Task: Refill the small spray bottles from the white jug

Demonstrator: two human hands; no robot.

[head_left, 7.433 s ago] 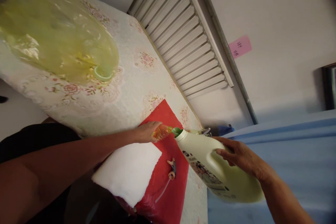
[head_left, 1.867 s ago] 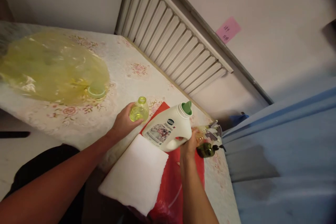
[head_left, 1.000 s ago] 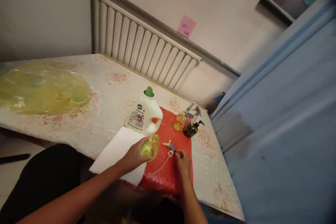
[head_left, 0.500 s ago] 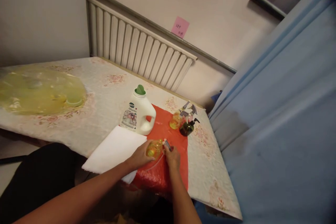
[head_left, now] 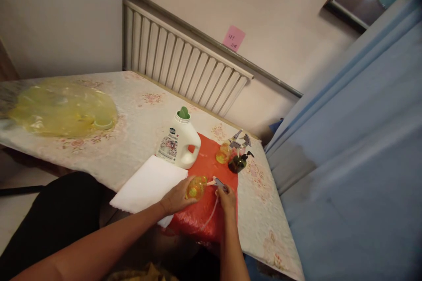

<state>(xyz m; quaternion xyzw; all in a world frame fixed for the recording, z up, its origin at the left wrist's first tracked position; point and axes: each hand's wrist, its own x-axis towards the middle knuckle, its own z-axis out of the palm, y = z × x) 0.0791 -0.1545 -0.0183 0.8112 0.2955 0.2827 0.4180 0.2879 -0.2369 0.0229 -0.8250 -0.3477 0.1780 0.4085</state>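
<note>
- Raised from the red sheet (head_left: 214, 171), where it lay seven seconds earlier, the trigger sprayer head (head_left: 220, 183) is now in the right hand (head_left: 228, 200); the pale jug (head_left: 180, 142), then tilted in that same hand, now stands upright.
- Left hand (head_left: 179, 196): fingers curled around the body of a small yellow see-through bottle (head_left: 195, 189), which is tilted above the red sheet with its mouth towards the sprayer head.
- Right hand: fingers closed in a pinch on the sprayer head, its nozzle at the bottle's mouth; whether the two touch cannot be told. Its thin tube (head_left: 211, 217) trails downward over the red sheet.
- Jug: on the floral-covered worktop (head_left: 132, 118), beside the red sheet and behind the white sheet (head_left: 148, 184), a green spout in its uncapped mouth.
- Far right part of the red sheet: a yellow spray bottle (head_left: 223, 154) with grey trigger tops above it, and just beside it a dark green pump bottle (head_left: 237, 163).
- Left end of the worktop: a yellow plastic bag (head_left: 62, 107), well apart from the hands.
</note>
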